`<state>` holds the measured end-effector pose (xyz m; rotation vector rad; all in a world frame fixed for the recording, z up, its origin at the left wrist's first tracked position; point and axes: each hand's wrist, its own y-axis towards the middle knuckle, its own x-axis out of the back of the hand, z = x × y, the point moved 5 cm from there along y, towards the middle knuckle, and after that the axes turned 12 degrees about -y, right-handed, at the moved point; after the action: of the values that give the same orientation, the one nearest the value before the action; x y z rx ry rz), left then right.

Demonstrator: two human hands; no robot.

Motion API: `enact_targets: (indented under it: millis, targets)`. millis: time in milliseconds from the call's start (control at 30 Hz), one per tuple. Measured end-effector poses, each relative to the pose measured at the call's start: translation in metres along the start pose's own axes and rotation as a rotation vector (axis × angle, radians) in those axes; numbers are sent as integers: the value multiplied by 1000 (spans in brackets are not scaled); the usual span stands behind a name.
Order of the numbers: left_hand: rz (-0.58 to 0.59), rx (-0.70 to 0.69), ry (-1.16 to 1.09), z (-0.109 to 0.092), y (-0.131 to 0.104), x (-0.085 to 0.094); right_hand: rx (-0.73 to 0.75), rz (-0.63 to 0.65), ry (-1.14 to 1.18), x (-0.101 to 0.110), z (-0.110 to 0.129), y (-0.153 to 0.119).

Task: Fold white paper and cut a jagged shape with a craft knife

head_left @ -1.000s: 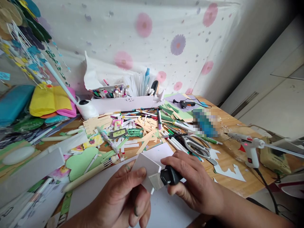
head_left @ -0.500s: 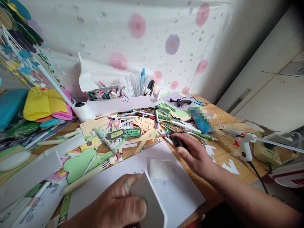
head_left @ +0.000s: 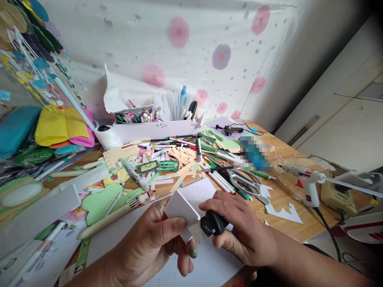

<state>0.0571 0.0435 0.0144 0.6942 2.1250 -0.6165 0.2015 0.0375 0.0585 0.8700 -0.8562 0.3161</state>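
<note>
My left hand (head_left: 155, 235) grips a folded piece of white board (head_left: 182, 208) between thumb and fingers, above a large white sheet (head_left: 116, 229). My right hand (head_left: 239, 227) is closed around a small black tool (head_left: 213, 224), whose front end is at the right edge of the white board. Whether the tool touches the board or sits just beside it I cannot tell. Green marks show on my left fingertips.
Paper scraps (head_left: 182, 161) and markers (head_left: 221, 181) lie behind the hands. Scissors (head_left: 243, 181) rest at right, near a white glue gun (head_left: 309, 185). A pen box (head_left: 152, 130) stands at the back, and a green paper cutout (head_left: 103, 203) lies left.
My right hand has come down and left with the black tool to the white board. My left hand has turned and raised the board. The scissors are now uncovered.
</note>
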Motion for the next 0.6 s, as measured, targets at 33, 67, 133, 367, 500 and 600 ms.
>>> enact_targets:
  millis: [33, 67, 133, 367, 500, 600]
  targets:
    - [11, 9, -11, 0, 0, 0, 8, -3, -4, 1, 1, 1]
    - [25, 25, -21, 1, 1, 0, 17, -3, -9, 1, 2, 1]
    - [58, 82, -40, 3, 0, -1, 52, -3, -17, 2, 5, 2]
    - [104, 217, 44, 9, -10, -7, -84, -73, 34, 3, -26, 0]
    - [81, 145, 81, 3, -4, -3, -111, -97, 32, 8, -28, -1]
    - [-27, 46, 99, -4, 1, 3, -29, -28, 26, 6, -12, 0]
